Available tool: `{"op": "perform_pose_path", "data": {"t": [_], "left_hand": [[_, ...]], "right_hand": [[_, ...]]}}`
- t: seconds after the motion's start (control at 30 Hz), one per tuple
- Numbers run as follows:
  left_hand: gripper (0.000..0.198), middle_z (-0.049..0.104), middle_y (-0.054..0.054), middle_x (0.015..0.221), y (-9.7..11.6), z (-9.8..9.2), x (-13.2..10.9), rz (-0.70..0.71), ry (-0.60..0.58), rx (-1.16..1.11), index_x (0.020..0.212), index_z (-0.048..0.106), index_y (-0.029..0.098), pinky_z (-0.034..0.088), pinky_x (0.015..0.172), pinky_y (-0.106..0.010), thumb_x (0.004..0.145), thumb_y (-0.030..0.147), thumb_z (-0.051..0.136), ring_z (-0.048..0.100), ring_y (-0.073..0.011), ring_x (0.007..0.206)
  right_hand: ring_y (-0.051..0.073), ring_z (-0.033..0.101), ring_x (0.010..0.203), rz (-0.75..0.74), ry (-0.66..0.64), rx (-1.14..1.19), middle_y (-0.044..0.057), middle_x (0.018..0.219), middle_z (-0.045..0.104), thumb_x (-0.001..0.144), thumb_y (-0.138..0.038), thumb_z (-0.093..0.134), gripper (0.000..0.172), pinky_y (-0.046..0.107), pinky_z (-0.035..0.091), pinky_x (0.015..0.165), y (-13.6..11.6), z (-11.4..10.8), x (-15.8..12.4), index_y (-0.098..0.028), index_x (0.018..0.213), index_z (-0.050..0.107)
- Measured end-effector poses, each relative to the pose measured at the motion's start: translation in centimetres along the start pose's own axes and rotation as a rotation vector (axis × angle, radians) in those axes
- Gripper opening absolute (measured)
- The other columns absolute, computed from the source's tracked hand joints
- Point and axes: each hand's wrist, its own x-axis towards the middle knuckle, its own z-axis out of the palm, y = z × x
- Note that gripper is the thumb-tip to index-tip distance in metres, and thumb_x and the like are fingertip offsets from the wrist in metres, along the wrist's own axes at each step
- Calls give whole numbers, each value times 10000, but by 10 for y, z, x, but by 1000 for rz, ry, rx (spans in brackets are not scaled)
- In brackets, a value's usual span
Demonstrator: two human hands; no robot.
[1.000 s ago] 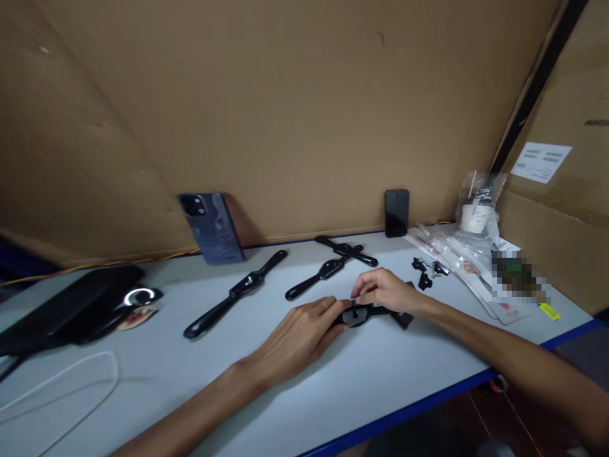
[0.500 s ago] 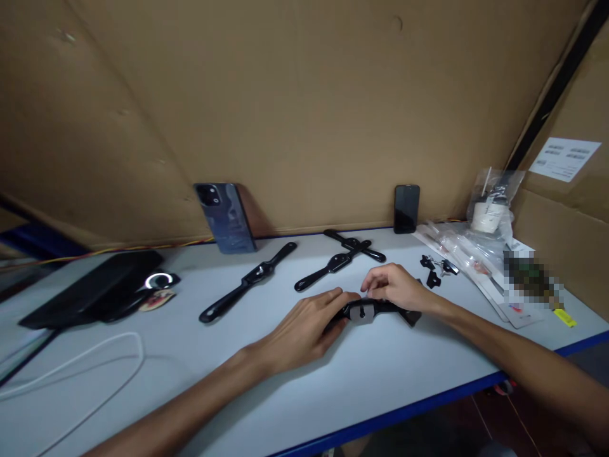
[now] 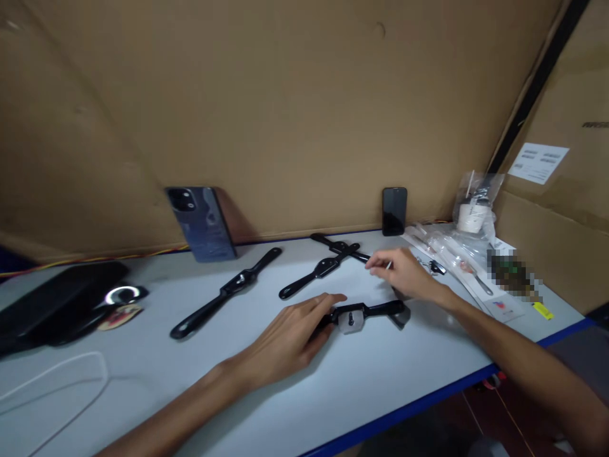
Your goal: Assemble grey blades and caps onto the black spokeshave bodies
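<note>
My left hand (image 3: 285,336) lies flat on the white table (image 3: 333,393), its fingers resting on one end of a black watch with strap (image 3: 366,313) that lies face down. My right hand (image 3: 404,276) hovers a little beyond the watch, its fingers pinched on a small thin silvery pin (image 3: 389,265). Two more black watches (image 3: 226,292) (image 3: 318,273) lie farther back, and a third (image 3: 340,247) crosses behind the middle one.
A blue phone (image 3: 202,223) and a small black phone (image 3: 394,211) lean on the cardboard wall. Plastic bags with parts (image 3: 469,251) sit at the right. A black case (image 3: 52,304) and a white cable (image 3: 57,387) are at the left.
My right hand has lifted off the watch and moved back and up, now pinching a small pin. The left hand stays on the watch. The camera shifted slightly.
</note>
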Motion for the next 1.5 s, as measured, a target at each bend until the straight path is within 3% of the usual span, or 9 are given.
{"op": "perform_pose_path", "data": {"t": [0.07,0.13,0.27,0.37,0.53,0.7,1.03,1.3,1.5], "left_hand": [[378,734,-80,1055,0,1,-1,-20,8,6,1384,492,218,547,716,-334,1014,246,418,727,-242,874],[347,731,-54,973,1,3,-1,-73,23,3,1362,507,226,533,678,-321,1043,331,416,719,-233,796],[342,699,-7,869,4,7,2,-214,48,-18,1291,542,241,499,628,-297,1049,462,445,688,-211,693],[322,689,4,848,6,8,5,-243,65,-31,1249,560,247,485,618,-284,1021,462,487,675,-201,673],[313,686,7,830,5,5,4,-237,70,-44,1230,583,248,485,607,-276,1006,454,508,669,-196,655],[344,681,13,814,-6,11,-2,-226,111,-16,1243,599,265,493,606,-277,1008,498,505,668,-197,640],[435,698,-2,784,-11,6,-2,-266,110,11,1240,628,244,488,591,-293,996,574,482,685,-222,651],[516,736,-36,863,-22,9,-4,-337,125,59,1251,645,254,527,656,-327,984,644,439,713,-254,725],[473,752,-41,919,-15,6,-2,-336,107,52,1253,649,253,553,707,-337,991,588,442,729,-253,766]], "right_hand": [[163,639,745,1,102,-157,20,796,736,891,-123,624,138,276,451,706,3,-24,2,-177,878,750],[161,621,730,28,62,-315,21,784,723,885,-113,635,130,273,421,683,8,-46,2,-174,876,750],[160,614,699,97,-320,-436,-9,754,707,747,-117,805,168,260,374,620,16,-69,-5,-206,882,756],[195,631,802,118,-457,-508,-1,843,710,692,-190,879,287,265,372,642,15,-66,-11,-235,942,743],[222,608,837,151,-429,-565,24,893,672,661,-222,901,331,281,364,636,10,-64,-15,-244,936,718],[245,603,875,196,-219,-691,55,859,669,749,-102,799,179,304,337,647,19,-89,-15,-211,857,709],[291,661,888,312,-119,-816,113,939,708,799,-14,655,231,337,391,687,27,-100,-13,-195,901,755],[301,697,948,412,-261,-842,118,1051,745,763,-215,834,187,314,477,701,33,-98,-6,-176,938,783],[321,705,1012,407,-291,-896,176,1135,744,831,-54,624,249,337,501,759,33,-84,-2,-138,1003,783]]}}
